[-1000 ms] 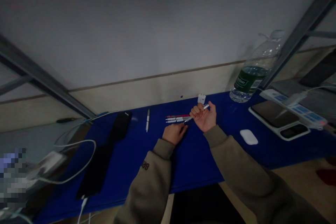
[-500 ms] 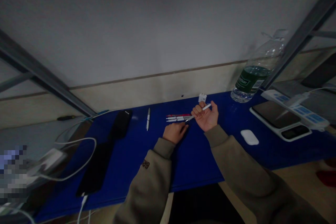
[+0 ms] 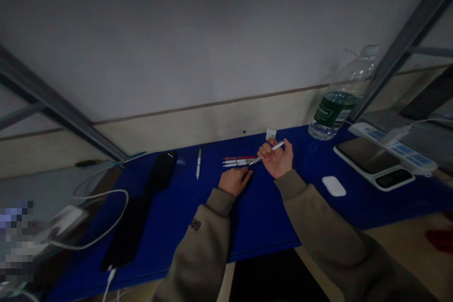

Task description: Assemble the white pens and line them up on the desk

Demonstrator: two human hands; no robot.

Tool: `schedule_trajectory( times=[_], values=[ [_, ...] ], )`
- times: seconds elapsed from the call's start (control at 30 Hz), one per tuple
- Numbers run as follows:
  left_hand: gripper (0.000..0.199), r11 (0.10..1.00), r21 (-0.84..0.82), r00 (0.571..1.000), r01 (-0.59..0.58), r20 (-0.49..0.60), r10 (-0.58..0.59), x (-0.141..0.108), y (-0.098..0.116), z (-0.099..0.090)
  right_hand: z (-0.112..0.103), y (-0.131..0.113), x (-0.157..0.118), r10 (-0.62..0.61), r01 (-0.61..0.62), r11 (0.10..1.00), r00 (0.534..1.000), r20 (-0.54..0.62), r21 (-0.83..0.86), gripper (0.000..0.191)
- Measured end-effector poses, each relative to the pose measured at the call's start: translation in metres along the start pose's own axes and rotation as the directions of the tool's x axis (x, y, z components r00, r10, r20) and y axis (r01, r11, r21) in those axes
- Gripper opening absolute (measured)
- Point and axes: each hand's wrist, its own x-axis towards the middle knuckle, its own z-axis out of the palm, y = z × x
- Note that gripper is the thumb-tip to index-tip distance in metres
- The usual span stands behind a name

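Note:
A white and grey pen (image 3: 277,145) is in my right hand (image 3: 277,158), whose fingers curl round it with the palm turned up. Its tip points down-left toward my left hand (image 3: 235,180). That hand lies on the blue table (image 3: 262,226), thumb and fingers close together near the pen's tip; what they hold, if anything, is too small to make out. Just behind it lie a red pen (image 3: 236,157) and white pens (image 3: 233,163), side by side. Farther left, another white and grey pen (image 3: 198,164) lies alone.
At the left are a black phone (image 3: 162,170), a dark tablet-like device (image 3: 127,233) and white cables. A water bottle (image 3: 332,111), a white case (image 3: 333,186), a scale (image 3: 368,158) and a power strip (image 3: 399,146) stand or lie right. A white adapter (image 3: 271,133) sits by the wall.
The view has shifted slightly. Both hands keep nearly the same pose, and the pen remains in my right hand.

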Motion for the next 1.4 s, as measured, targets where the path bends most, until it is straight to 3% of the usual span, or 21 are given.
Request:
schedule_trajectory(
  times=[0.43,0.63,0.9,1.03,1.13,1.23,1.33,1.4],
  values=[
    [0.05,0.999,-0.025,0.999,-0.034,-0.029,0.033,-0.001,-0.003,0.004,-0.005,-0.001,0.001,0.01,-0.014,0.998,0.997,0.072,0.061,0.037],
    [0.051,0.999,-0.016,0.999,-0.03,-0.021,0.03,-0.001,-0.003,0.003,-0.001,-0.003,0.001,0.006,-0.01,0.999,0.995,0.097,0.042,0.044],
    [0.05,0.999,-0.022,0.999,-0.034,-0.029,0.033,-0.001,-0.004,0.005,-0.003,-0.003,0.002,-0.087,0.092,0.99,0.995,0.055,-0.108,0.041],
    [0.05,0.999,-0.034,0.999,-0.029,-0.029,0.028,0.0,-0.005,0.006,-0.004,-0.004,0.005,-0.143,0.157,0.949,0.987,0.069,-0.273,0.041],
    [0.049,0.996,-0.087,0.998,-0.024,-0.057,0.019,-0.001,-0.004,0.003,-0.004,-0.004,0.004,-0.278,0.28,0.796,0.957,0.087,-0.536,0.043],
    [0.047,0.963,-0.265,0.985,-0.056,-0.174,0.009,-0.005,-0.004,-0.001,-0.003,0.0,-0.001,-0.38,0.401,0.393,0.89,0.251,-0.827,0.041],
    [0.044,0.874,-0.477,0.943,-0.096,-0.324,-0.073,-0.006,-0.004,-0.002,-0.003,0.011,-0.006,-0.216,0.482,-0.025,0.853,0.476,-0.876,0.03],
    [0.04,0.842,-0.528,0.91,-0.112,-0.395,-0.127,-0.004,-0.005,-0.001,-0.004,0.019,-0.007,-0.073,0.524,-0.186,0.836,0.543,-0.831,0.025]
  ],
)
